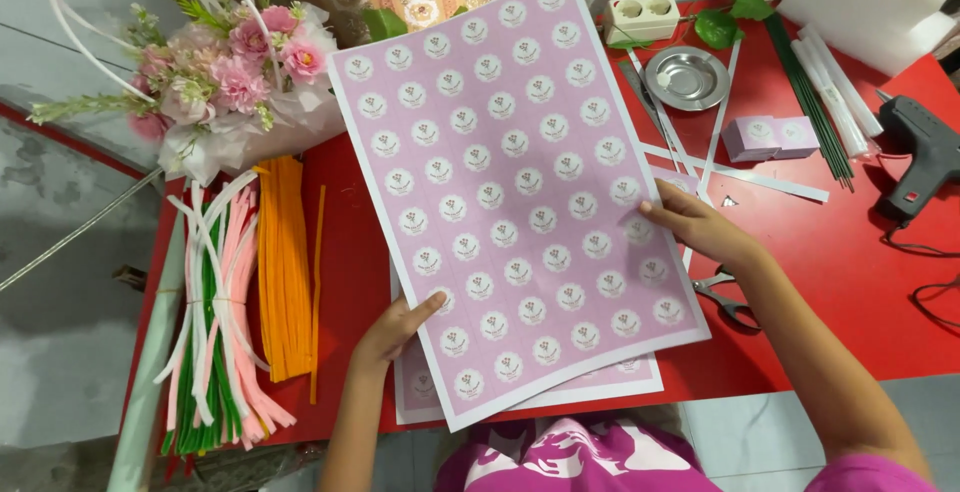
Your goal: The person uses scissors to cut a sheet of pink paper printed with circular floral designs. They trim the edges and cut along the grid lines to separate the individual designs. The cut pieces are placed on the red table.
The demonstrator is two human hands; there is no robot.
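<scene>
- Left hand (395, 327) fingers pinching lower edge of pink sticker sheet (515, 187).
- Right hand (695, 224) fingers gripping its right edge.
- Sheet raised, tilted, over red desk (850, 282).
- Scissors (722, 297) beside right wrist.

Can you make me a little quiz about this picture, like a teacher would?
1. True or false: both hands hold the pink sheet of round stickers.
2. Which lies just left of the orange pipe cleaners? A) scissors B) the bundle of pink, white and green pipe cleaners C) glue gun
3. Fill in: the round metal dish sits on the ___ table.

Key: 1 true, the left hand grips its bottom edge and the right hand its right edge. 2 B. 3 red.
</scene>
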